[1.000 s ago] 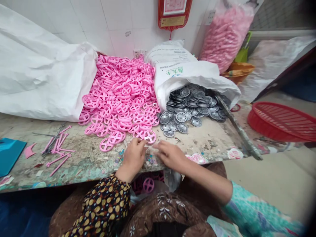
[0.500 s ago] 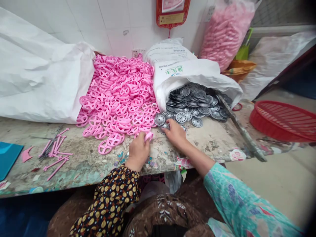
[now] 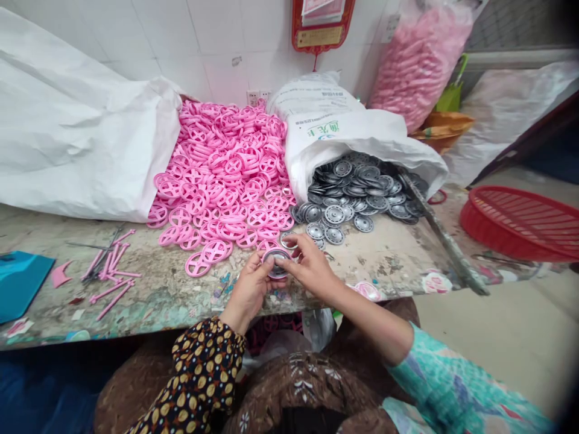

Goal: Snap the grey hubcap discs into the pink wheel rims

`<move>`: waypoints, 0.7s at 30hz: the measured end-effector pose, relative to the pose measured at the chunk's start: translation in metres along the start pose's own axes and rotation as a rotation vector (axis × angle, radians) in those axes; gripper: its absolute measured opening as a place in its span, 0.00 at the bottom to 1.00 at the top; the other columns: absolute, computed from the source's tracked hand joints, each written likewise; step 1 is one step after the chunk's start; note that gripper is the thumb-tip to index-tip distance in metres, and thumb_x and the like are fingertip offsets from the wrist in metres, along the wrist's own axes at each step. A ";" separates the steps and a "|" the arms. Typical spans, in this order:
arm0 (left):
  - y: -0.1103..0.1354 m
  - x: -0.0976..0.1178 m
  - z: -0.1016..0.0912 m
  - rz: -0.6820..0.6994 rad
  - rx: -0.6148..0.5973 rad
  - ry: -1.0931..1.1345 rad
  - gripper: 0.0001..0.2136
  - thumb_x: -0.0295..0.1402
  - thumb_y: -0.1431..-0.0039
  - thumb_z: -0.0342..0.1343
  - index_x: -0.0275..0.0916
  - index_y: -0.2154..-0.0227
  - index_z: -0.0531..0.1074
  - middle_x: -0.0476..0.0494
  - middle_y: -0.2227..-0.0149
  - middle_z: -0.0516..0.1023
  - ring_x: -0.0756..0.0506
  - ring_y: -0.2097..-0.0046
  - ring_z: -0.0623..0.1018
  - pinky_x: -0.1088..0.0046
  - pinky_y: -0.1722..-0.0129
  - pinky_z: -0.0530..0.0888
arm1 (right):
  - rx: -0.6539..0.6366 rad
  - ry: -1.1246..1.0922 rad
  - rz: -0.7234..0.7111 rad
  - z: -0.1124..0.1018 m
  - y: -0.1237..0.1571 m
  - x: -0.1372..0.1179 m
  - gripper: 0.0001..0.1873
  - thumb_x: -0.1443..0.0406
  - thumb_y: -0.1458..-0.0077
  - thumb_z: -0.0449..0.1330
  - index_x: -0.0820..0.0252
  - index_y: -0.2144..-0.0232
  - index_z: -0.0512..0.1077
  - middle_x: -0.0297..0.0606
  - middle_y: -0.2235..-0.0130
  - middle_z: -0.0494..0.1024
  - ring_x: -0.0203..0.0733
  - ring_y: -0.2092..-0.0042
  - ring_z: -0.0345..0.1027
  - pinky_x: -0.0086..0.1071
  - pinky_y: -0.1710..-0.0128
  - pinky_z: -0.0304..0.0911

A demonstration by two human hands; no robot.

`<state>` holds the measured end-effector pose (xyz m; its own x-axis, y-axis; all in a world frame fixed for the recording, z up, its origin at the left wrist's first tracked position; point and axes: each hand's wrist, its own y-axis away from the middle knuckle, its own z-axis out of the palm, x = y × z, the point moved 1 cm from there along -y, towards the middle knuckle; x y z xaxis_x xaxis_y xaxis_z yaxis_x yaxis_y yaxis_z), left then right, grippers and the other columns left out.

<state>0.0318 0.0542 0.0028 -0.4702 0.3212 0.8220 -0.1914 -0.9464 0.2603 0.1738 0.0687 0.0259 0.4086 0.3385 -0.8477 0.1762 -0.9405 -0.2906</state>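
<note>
My left hand (image 3: pixel 250 286) is closed on a pink spoked wheel at the table's front edge. A round grey wheel disc (image 3: pixel 277 263) lies against this wheel, with the pink rim showing around it. My right hand (image 3: pixel 314 269) meets the left there, its thumb on the grey disc. By the right index fingertip is another grey disc (image 3: pixel 288 240); whether the fingers hold it, I cannot tell. Just beyond my hands spreads a heap of pink wheels (image 3: pixel 230 181). Several grey discs (image 3: pixel 335 214) spill from a white sack (image 3: pixel 344 129) on the right.
A second white sack (image 3: pixel 90 144) lies at the left of the heap. Pink rods (image 3: pixel 111 265) and a blue-green sheet (image 3: pixel 22 283) are on the left. To the right are a long worn bar (image 3: pixel 446 241) and a red basket (image 3: pixel 520 220). Behind stands a bag of pink parts (image 3: pixel 420 66).
My right hand has come from the grey discs toward the left hand, bringing a grey disc onto the pink wheel. The left hand has turned, showing its thumb on top.
</note>
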 end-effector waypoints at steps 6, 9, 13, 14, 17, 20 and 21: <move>0.012 0.001 0.007 0.095 0.038 -0.049 0.14 0.38 0.53 0.63 0.37 0.66 0.71 0.48 0.72 0.75 0.51 0.76 0.74 0.77 0.80 0.72 | -0.123 -0.187 0.096 -0.001 0.005 -0.006 0.08 0.66 0.48 0.58 0.58 0.64 0.70 0.31 0.68 0.74 0.36 0.66 0.66 0.29 0.65 0.61; 0.016 0.001 -0.004 -0.017 -0.007 -0.194 0.13 0.39 0.55 0.64 0.36 0.69 0.72 0.48 0.75 0.75 0.50 0.78 0.73 0.78 0.82 0.70 | -0.129 -0.195 0.178 0.009 0.023 0.005 0.08 0.66 0.49 0.58 0.57 0.64 0.69 0.28 0.71 0.72 0.35 0.69 0.65 0.27 0.69 0.60; 0.015 0.010 -0.037 -0.167 -0.100 -0.601 0.14 0.40 0.54 0.62 0.37 0.67 0.75 0.48 0.78 0.74 0.50 0.78 0.72 0.76 0.79 0.69 | -0.385 0.003 0.133 0.017 0.058 0.011 0.11 0.66 0.48 0.59 0.56 0.60 0.71 0.31 0.68 0.74 0.37 0.67 0.66 0.29 0.66 0.60; 0.012 0.013 -0.044 -0.097 -0.047 -0.685 0.14 0.40 0.53 0.62 0.37 0.66 0.75 0.48 0.79 0.74 0.50 0.78 0.71 0.76 0.78 0.68 | -0.431 0.087 0.076 0.017 0.064 0.009 0.13 0.65 0.48 0.60 0.55 0.57 0.71 0.34 0.65 0.74 0.38 0.64 0.67 0.30 0.64 0.61; -0.003 0.020 -0.054 0.243 0.185 -0.888 0.11 0.40 0.52 0.60 0.40 0.66 0.75 0.49 0.76 0.73 0.49 0.74 0.71 0.75 0.73 0.67 | -0.420 0.322 -0.072 0.012 0.057 0.008 0.18 0.61 0.44 0.56 0.54 0.50 0.68 0.40 0.59 0.72 0.41 0.60 0.66 0.33 0.61 0.61; -0.020 0.017 -0.043 0.390 0.357 -1.134 0.16 0.41 0.53 0.60 0.39 0.62 0.73 0.47 0.71 0.72 0.45 0.68 0.72 0.70 0.65 0.68 | -0.245 0.501 -0.059 0.003 0.017 0.018 0.16 0.61 0.39 0.50 0.57 0.51 0.69 0.42 0.59 0.72 0.43 0.57 0.64 0.35 0.58 0.60; -0.025 0.014 -0.037 0.401 0.394 -1.230 0.20 0.42 0.55 0.61 0.38 0.59 0.71 0.45 0.68 0.72 0.43 0.65 0.73 0.68 0.63 0.68 | -0.177 0.569 -0.018 0.000 0.001 0.023 0.16 0.61 0.39 0.50 0.60 0.52 0.70 0.44 0.59 0.72 0.44 0.57 0.64 0.36 0.57 0.59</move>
<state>-0.0023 0.0837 -0.0108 0.6746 -0.0202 0.7379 0.1312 -0.9804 -0.1468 0.1832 0.0755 0.0060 0.8113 0.3636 -0.4577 0.3141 -0.9315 -0.1833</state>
